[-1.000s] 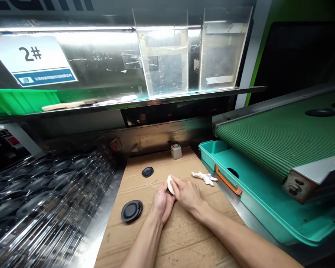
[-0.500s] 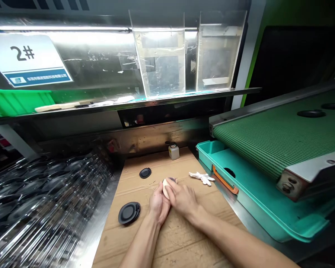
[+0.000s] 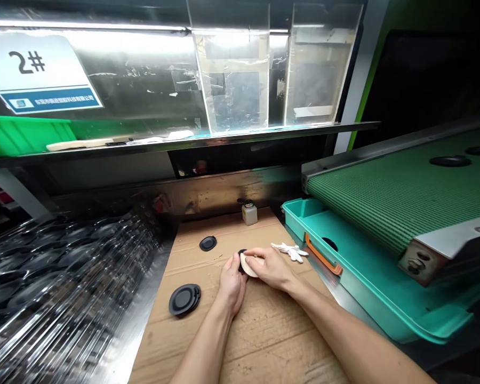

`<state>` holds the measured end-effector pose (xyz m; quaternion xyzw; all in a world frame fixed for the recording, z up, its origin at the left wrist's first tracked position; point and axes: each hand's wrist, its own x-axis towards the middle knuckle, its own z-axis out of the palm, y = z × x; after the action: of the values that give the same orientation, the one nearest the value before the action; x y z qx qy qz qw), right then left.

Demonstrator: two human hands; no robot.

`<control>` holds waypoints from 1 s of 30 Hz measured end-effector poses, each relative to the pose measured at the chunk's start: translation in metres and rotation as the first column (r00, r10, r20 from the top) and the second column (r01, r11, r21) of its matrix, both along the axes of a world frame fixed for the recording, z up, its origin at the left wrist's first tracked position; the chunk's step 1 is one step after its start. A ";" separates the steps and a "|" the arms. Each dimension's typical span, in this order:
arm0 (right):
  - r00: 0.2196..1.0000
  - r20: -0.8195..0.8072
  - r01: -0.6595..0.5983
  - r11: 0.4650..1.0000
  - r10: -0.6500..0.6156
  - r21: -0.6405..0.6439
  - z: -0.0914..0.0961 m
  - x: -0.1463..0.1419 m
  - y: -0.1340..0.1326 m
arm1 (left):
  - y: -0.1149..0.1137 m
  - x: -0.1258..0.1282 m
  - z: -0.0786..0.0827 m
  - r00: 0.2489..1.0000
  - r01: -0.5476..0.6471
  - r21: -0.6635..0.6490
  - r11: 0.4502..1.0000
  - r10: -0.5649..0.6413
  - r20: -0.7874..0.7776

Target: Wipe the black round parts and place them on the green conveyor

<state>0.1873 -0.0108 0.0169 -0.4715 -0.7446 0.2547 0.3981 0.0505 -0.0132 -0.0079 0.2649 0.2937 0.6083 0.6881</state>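
Over the cardboard sheet (image 3: 264, 341), my left hand (image 3: 231, 285) is closed around a round black disc (image 3: 242, 253), mostly hidden behind fingers and pad. My right hand (image 3: 274, 269) grips a cream-coloured pad (image 3: 248, 266), pressed on or held close against the disc. A flat black disc (image 3: 208, 243) lies beyond the left hand. Nearer, to the left, is a small overlapping stack of black discs (image 3: 182, 300). White gloves (image 3: 291, 252), crumpled, rest to the right of the hands.
A small white bottle (image 3: 249, 214) stands at the cardboard's far edge. To the right are a turquoise bin (image 3: 368, 277) and a green conveyor belt (image 3: 384, 186) carrying black discs. Clear plastic trays (image 3: 64, 288) of black parts fill the left. A metal shelf (image 3: 224, 140) crosses behind.
My right hand and the pad have shifted slightly right and tilted away from the left palm, exposing more of the black disc. The whole view has also moved a little.
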 end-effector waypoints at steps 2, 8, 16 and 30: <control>0.996 0.072 0.055 0.998 -0.056 0.015 0.004 0.000 -0.002 | -0.002 0.001 0.000 0.998 0.039 0.030 0.999 -0.037 -0.040; 0.924 0.308 0.240 0.971 -0.226 -0.010 0.014 0.006 -0.008 | -0.004 0.003 0.001 0.998 0.034 0.042 0.999 -0.032 -0.054; 0.956 0.166 0.245 0.969 -0.244 0.016 0.009 0.000 -0.005 | -0.003 0.002 0.000 0.999 0.008 0.034 0.999 -0.007 -0.032; 0.898 0.352 0.290 0.957 -0.265 -0.020 0.018 -0.005 -0.014 | -0.004 0.000 0.001 1.000 -0.024 -0.007 1.000 0.024 -0.007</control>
<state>0.1825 -0.0250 0.0349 -0.6242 -0.7184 0.1352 0.2759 0.0506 -0.0167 -0.0065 0.2609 0.3016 0.6146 0.6806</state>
